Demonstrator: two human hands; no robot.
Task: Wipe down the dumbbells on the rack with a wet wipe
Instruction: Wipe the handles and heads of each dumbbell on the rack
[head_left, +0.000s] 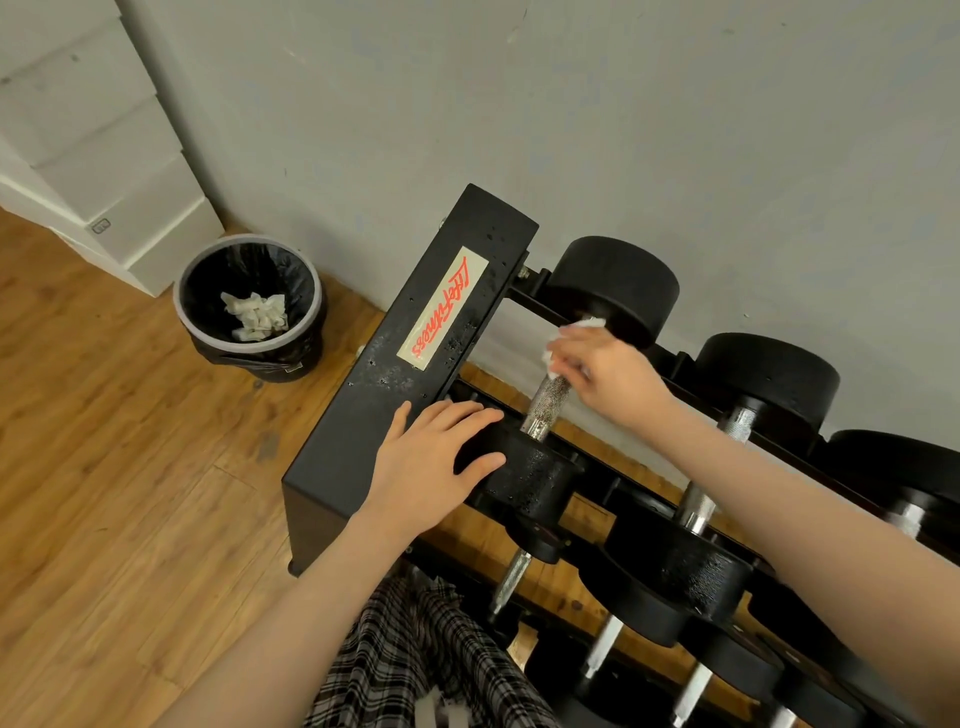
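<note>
A black dumbbell rack (415, 374) with a red-lettered sticker stands against the grey wall. Its leftmost top dumbbell (618, 283) has black round heads and a knurled steel handle (545, 405). My right hand (602, 374) grips a white wet wipe (587, 325) wrapped round the upper part of that handle, just below the far head. My left hand (436, 462) rests with fingers spread on the near head (540, 478) and the rack's end panel. More black dumbbells (763, 379) lie to the right and on lower tiers.
A round bin (249, 306) lined with a black bag holds several crumpled white wipes, on the wooden floor left of the rack. White stepped boxes stand in the far left corner. Plaid fabric of my clothing shows at the bottom centre.
</note>
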